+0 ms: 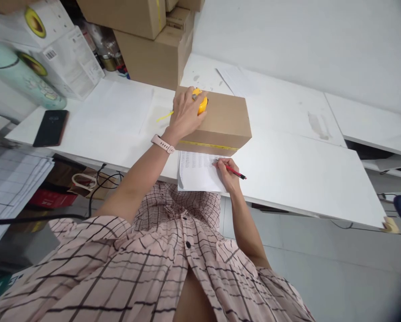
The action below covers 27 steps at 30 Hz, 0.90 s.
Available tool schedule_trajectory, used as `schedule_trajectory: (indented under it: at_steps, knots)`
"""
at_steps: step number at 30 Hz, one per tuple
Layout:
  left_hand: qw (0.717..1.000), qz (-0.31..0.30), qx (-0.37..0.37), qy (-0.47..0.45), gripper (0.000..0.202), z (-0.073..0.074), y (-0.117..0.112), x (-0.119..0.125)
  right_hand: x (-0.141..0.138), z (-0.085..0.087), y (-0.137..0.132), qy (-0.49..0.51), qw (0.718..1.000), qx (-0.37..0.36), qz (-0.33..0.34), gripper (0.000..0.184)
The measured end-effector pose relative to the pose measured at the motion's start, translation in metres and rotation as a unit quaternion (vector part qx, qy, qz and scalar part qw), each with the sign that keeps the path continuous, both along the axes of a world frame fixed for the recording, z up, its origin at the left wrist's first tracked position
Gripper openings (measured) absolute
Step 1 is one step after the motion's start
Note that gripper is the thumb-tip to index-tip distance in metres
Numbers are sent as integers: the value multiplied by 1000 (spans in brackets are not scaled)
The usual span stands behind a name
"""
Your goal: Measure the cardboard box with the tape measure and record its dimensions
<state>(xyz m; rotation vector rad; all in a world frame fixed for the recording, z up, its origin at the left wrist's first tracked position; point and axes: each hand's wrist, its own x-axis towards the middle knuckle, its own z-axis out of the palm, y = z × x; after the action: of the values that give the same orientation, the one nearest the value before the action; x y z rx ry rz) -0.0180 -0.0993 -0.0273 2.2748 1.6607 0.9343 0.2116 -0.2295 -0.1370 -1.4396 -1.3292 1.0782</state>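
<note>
My left hand rests on top of a brown cardboard box, its fingers closed round a yellow tape measure. A short length of yellow tape sticks out to the left of that hand. Along the box's near side runs a yellow strip. Just in front of the box, a printed sheet of paper lies at the table's front edge and hangs slightly over it. My right hand grips a red and black pen, with the tip at the sheet.
On the white table, a dark phone lies at the left beside a mint-green bottle and white boxes with avocado pictures. Larger cardboard boxes are stacked behind. A black cable hangs below the left edge.
</note>
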Motion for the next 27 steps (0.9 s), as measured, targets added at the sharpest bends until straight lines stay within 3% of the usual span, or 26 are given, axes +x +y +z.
schedule_trajectory:
  at_steps: [4, 7, 10, 13, 15, 17, 20, 27]
  knots:
    - [1000, 12, 13, -5, 61, 11, -5, 2, -3, -1, 1, -30, 999, 13, -39, 35]
    - [997, 31, 66, -4, 56, 11, -24, 8, -5, -4, 2, -31, 997, 45, -48, 31]
    - [996, -28, 86, 0, 42, -15, -62, 23, -6, -6, 4, -35, 996, 59, -58, 26]
    - [989, -142, 38, 28, 37, -61, -110, 41, -7, -7, 5, -65, 994, 48, -75, 29]
    - [980, -183, -17, 72, 37, -90, -139, 51, -7, -8, 7, -83, 993, 47, -74, 30]
    - [969, -206, -57, 122, 52, -110, -159, 57, -7, -8, 8, -98, 991, 47, -72, 28]
    - [960, -214, -75, 163, 71, -123, -171, 59, -7, -7, 8, -121, 989, 44, -67, 29]
    - [962, -204, -62, 168, 65, -126, -170, 59, -7, -11, 9, -149, 986, 52, -51, 31]
